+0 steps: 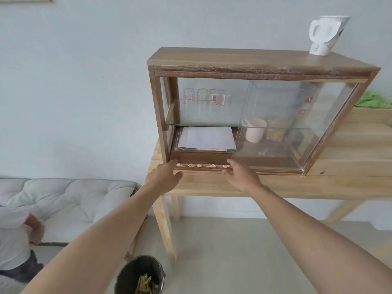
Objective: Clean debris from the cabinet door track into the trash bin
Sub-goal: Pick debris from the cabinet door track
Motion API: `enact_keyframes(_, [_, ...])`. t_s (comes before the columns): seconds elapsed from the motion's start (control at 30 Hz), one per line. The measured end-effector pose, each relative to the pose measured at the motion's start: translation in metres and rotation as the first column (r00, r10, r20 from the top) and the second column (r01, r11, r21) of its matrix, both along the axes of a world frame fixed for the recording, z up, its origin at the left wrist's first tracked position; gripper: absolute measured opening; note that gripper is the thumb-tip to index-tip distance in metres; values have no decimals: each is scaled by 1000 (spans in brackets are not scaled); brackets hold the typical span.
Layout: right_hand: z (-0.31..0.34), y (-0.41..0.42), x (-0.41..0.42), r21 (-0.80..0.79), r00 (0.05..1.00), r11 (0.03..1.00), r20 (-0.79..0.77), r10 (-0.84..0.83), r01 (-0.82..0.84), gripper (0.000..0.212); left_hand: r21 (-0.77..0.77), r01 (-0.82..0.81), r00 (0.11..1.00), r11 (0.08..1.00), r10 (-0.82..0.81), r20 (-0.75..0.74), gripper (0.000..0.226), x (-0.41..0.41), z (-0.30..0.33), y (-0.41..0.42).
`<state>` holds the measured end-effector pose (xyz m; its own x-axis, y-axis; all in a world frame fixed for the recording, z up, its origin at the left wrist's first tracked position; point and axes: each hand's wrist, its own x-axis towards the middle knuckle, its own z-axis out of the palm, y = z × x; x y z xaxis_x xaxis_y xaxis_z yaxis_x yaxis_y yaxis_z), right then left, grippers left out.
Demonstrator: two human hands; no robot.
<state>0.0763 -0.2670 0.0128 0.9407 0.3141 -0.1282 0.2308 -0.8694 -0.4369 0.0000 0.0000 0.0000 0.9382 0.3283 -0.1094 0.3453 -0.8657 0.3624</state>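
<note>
A wooden cabinet [261,60] with sliding glass doors stands on a light wooden table [275,185]. Its left side is open, and several small crumpled pale scraps of debris [201,165] lie in a row in the bottom door track [265,171]. My left hand [164,177] reaches to the track's left end, fingers spread, holding nothing. My right hand [240,175] is at the right end of the debris row, fingers apart and empty. A black-lined trash bin [127,274] with greenish waste inside stands on the floor below, between my forearms.
Inside the cabinet are several glasses [206,98], a stack of papers [206,137] and a pink mug [254,129]. A white jug [322,35] stands on top. A green cloth [374,100] lies at right. A grey couch [63,198] and a seated person [17,236] are at left.
</note>
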Motion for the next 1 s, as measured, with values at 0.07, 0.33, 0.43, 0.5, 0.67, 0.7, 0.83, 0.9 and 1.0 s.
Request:
enact_keyframes(0.07, [-5, 3, 11, -21, 1000, 999, 16, -27, 27, 63, 22, -10, 1000, 1000, 9, 30, 62, 12, -6, 5])
enact_keyframes(0.33, [-31, 8, 29, -118, 997, 991, 50, -54, 59, 49, 45, -94, 995, 995, 93, 19, 48, 36, -32, 18])
enact_keyframes(0.43, [-41, 6, 33, -87, 985, 991, 154, -83, 97, 41, 91, -114, 993, 989, 111, 39, 38, 39, -39, 23])
enact_keyframes(0.5, [-45, 5, 35, -51, 972, 991, 209, -109, 123, 34, 116, -112, 993, 987, 106, 58, 34, 39, -41, 26])
enact_keyframes(0.67, [-52, 7, 41, 24, 955, 988, 253, -154, 153, 22, 143, -88, 988, 986, 68, 138, 31, 44, -38, 31])
enact_keyframes(0.7, [-53, 8, 41, 36, 954, 987, 253, -160, 156, 22, 139, -82, 987, 987, 62, 145, 30, 43, -38, 30])
enact_keyframes(0.83, [-53, 13, 41, 89, 955, 983, 237, -177, 161, 20, 94, -56, 979, 994, 36, 200, 28, 40, -37, 26])
enact_keyframes(0.9, [-52, 15, 41, 109, 957, 981, 226, -180, 159, 21, 54, -19, 967, 998, 4, 255, 28, 39, -37, 23])
enact_keyframes(1.0, [-50, 18, 40, 137, 959, 978, 215, -186, 159, 21, 9, 47, 943, 999, -47, 328, 27, 38, -36, 16])
